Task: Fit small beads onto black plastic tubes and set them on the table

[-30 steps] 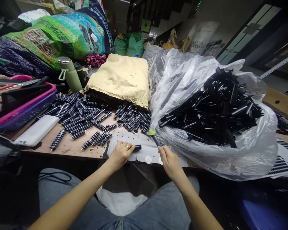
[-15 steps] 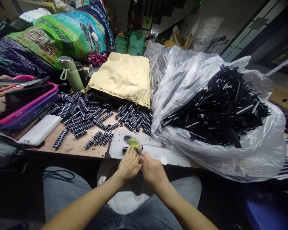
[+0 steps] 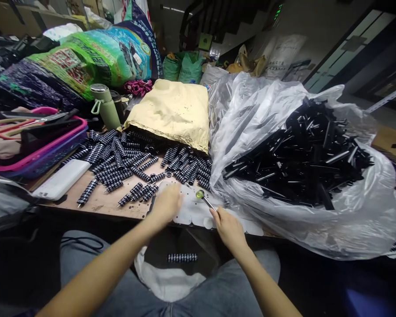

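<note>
Head view: right hand [image 3: 230, 226], fingers around a hammer [image 3: 205, 199].
Left hand [image 3: 167, 202]: blurred, finger spread impossible to tell.
Hammer danger: a stray swing could bruise nearby fingers.

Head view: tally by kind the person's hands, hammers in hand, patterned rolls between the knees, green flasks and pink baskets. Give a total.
Hands, left hand and right hand: 2
Hammer: 1
Patterned roll: 1
Green flask: 1
Pink basket: 1
Total: 6

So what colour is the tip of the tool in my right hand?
The tool's tip is yellow-green; head camera shows it.
</note>
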Motion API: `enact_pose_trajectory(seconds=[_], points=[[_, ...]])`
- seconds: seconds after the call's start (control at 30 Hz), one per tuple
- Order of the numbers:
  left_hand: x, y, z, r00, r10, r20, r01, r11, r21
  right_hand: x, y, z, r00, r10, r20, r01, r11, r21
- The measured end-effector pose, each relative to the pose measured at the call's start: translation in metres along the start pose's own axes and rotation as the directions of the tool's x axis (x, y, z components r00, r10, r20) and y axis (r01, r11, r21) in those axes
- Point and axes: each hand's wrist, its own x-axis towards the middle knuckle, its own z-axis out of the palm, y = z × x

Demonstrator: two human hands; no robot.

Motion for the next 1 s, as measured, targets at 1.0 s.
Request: enact_pose_trajectory(seconds=[1.0], points=[[0.018,0.013,0.008,0.866,-0.167,0.472,0.498,0.184,-0.847,0.069,-0.007,-0.034,0.39,-0.862,-0.324,0.865,0.464,-0.193]])
